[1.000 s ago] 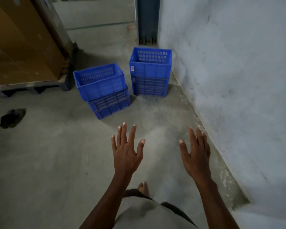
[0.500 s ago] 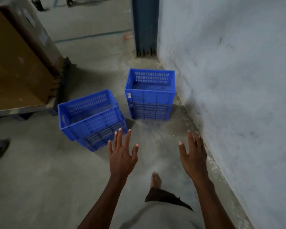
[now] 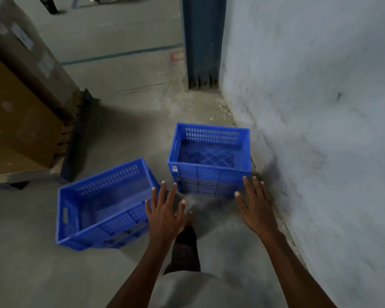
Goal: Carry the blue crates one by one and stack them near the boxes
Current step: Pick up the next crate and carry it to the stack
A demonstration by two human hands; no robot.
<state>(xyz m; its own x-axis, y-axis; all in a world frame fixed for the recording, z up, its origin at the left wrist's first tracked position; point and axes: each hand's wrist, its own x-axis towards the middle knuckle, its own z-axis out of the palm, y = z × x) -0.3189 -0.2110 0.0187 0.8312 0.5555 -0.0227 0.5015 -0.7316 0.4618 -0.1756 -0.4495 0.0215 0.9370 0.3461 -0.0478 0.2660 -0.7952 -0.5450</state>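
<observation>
Two stacks of blue plastic crates stand on the concrete floor. The right stack (image 3: pixel 209 172) sits close to the wall, its top crate empty. The left stack (image 3: pixel 102 207) is skewed, its top crate turned at an angle. My left hand (image 3: pixel 165 214) is stretched forward with fingers spread, between the two stacks and holding nothing. My right hand (image 3: pixel 256 207) is also spread open, just in front of the right stack's near right corner, not touching it.
A grey wall (image 3: pixel 320 130) runs along the right. A blue steel column (image 3: pixel 200 41) stands behind the crates. Large cardboard boxes (image 3: pixel 20 112) on a pallet fill the left. My foot (image 3: pixel 185 245) is on the floor below my hands.
I have walked closer: the crates now sit much nearer and lower in view. Both hands stayed open and stretched forward, now reaching the level of the stacks.
</observation>
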